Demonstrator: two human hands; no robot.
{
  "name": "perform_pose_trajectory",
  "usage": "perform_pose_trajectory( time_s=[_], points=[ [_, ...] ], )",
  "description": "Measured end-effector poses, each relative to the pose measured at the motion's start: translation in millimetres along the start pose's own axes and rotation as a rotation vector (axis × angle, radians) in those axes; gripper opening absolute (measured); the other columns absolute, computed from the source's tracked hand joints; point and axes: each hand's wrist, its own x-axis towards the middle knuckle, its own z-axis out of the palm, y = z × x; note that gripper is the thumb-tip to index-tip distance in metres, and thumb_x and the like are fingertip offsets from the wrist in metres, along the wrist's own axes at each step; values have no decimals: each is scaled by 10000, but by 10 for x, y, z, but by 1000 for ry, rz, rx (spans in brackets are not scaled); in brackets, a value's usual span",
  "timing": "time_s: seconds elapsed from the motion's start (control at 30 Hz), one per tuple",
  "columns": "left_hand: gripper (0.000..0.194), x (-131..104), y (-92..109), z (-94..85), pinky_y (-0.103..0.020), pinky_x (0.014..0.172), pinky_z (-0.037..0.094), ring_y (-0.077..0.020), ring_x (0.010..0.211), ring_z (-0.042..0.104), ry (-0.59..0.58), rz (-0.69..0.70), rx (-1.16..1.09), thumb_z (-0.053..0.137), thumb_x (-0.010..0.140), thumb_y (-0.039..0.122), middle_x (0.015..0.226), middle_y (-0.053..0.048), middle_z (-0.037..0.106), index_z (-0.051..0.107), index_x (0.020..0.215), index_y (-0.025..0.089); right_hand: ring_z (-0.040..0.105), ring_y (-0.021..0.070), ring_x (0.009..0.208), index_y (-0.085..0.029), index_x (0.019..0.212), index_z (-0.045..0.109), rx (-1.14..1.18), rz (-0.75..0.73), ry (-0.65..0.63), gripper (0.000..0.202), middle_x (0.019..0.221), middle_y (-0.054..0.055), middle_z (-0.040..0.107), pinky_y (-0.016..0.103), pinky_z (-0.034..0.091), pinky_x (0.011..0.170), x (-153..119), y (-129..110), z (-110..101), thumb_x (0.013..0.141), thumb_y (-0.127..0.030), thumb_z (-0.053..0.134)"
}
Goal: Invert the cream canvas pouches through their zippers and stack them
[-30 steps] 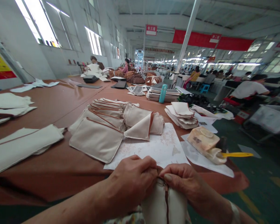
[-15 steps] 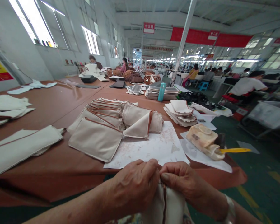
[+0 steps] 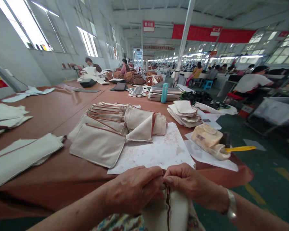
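Observation:
Between my hands hangs a cream fabric piece (image 3: 179,208) with a brown zipper (image 3: 168,205) running down its middle. My left hand (image 3: 137,187) is closed on the upper left of the piece, knuckles up. Thumb and forefinger of my right hand (image 3: 186,179) pinch its top edge beside the zipper's upper end. The fingertips of both hands nearly meet there; what lies exactly between them is hidden. Beyond my hands, a white paper sheet (image 3: 156,157) lies on the brown-covered table (image 3: 55,179), partly under a spread of cream pieces with brown edging (image 3: 98,144).
More cream pieces (image 3: 26,157) lie at left, and a small stack (image 3: 183,114) at right. A cut-open plastic jug (image 3: 207,136) with a yellow-handled tool (image 3: 240,148) sits near the right edge. A turquoise bottle (image 3: 164,93) stands farther back. Several people work in the background.
The view has shifted slightly. Both hands still grip the fabric's top; the left fingers have spread forward a little and the piece has tilted slightly.

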Motion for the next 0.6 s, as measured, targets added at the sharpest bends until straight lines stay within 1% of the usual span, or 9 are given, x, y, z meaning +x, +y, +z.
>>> perform_pose_trajectory(
  time_s=[0.03, 0.1, 0.17, 0.23, 0.3, 0.33, 0.4, 0.47, 0.6],
  points=[
    [118, 9, 8, -14, -237, 634, 414, -142, 703, 571, -7, -17, -3, 420, 1005, 245, 882, -9, 615, 499, 937, 192, 373, 108, 640, -97, 797, 637, -13, -13, 0, 426, 712, 4, 521, 217, 305, 558, 5, -5, -4, 914, -504, 583],
    [150, 18, 34, -17, -221, 615, 405, -122, 676, 562, 1, -100, -51, 399, 1017, 214, 804, 21, 590, 495, 903, 201, 375, 108, 640, -95, 772, 633, -33, -23, 3, 434, 699, 1, 511, 216, 308, 560, 9, -5, -15, 909, -505, 589],
    [170, 15, 66, 5, -219, 622, 415, -119, 683, 562, 31, -141, -64, 373, 1023, 191, 803, 26, 585, 492, 902, 205, 360, 105, 629, -98, 767, 628, -40, -14, 2, 430, 692, -4, 496, 213, 293, 542, 3, 7, -28, 909, -502, 586],
    [151, 7, 100, 36, -243, 640, 442, -139, 711, 572, 35, -110, 15, 375, 1015, 182, 875, 5, 600, 503, 939, 202, 348, 104, 624, -104, 775, 625, -49, -6, -9, 418, 695, -7, 486, 214, 278, 530, -10, 24, -38, 919, -493, 575],
    [110, 8, 130, 60, -285, 643, 470, -173, 731, 581, -12, -49, 147, 416, 979, 157, 932, -28, 601, 521, 992, 185, 350, 106, 630, -108, 782, 620, -52, -10, -31, 408, 701, -7, 485, 218, 278, 535, -19, 29, -42, 927, -486, 569],
    [109, 14, 142, 70, -305, 630, 480, -189, 723, 581, -38, -28, 206, 439, 954, 140, 932, -42, 597, 528, 1005, 174, 351, 106, 634, -109, 784, 618, -47, -12, -43, 406, 704, -7, 485, 219, 279, 538, -19, 24, -40, 927, -487, 572],
    [121, 37, 153, 103, -326, 583, 485, -204, 673, 573, -59, -34, 284, 461, 906, 105, 891, -50, 582, 536, 981, 163, 350, 106, 638, -110, 782, 610, -20, -9, -49, 418, 711, -4, 488, 218, 276, 539, -3, 10, -20, 921, -503, 579],
    [122, 64, 137, 172, -331, 545, 478, -202, 622, 557, -25, -83, 312, 453, 884, 82, 859, -48, 565, 528, 922, 172, 336, 103, 628, -115, 767, 589, 35, 1, -16, 441, 704, -9, 477, 217, 262, 526, 27, 13, 21, 910, -532, 584],
    [166, 69, 50, 405, -308, 505, 447, -181, 563, 528, 118, -220, 288, 398, 919, 71, 828, -51, 541, 500, 848, 181, 305, 94, 599, -143, 726, 532, 138, 18, 72, 447, 665, -37, 420, 214, 236, 505, 62, 135, 121, 869, -556, 627]
  ],
)
